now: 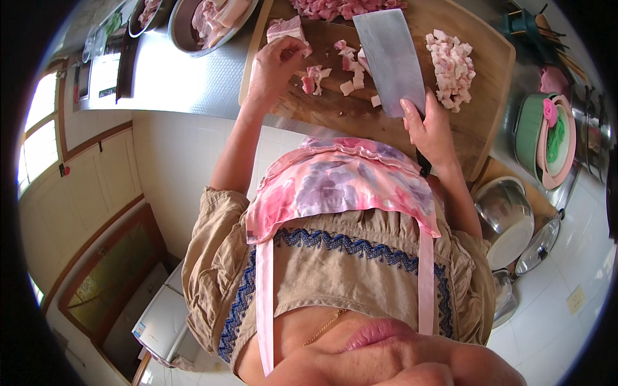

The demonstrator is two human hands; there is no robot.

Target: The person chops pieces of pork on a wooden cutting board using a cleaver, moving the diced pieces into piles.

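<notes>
A wooden cutting board [338, 113] lies on the counter before me. My right hand [429, 128] grips a cleaver [390, 58] by its dark handle, thumb against the broad blade, which partly hides some meat. At the board's left, my left hand [277, 65] touches the near edge of a chunk of fatty raw meat [285, 29] with curled fingers. Small scraps of meat [316, 78] lie right of that hand, and several pale cubes [352, 86] sit beside the blade. A heap of diced fat [451, 70] is at the right; redder cut meat [347, 7] lies along the far edge.
A metal bowl of raw meat [178, 29] and a smaller bowl [136, 31] stand on the metal counter [193, 87] at the left. Green and pink basins [528, 140], a metal pot [502, 207] and a glass lid [538, 251] are at the right. Chopsticks [569, 58] stand in a green holder [521, 29].
</notes>
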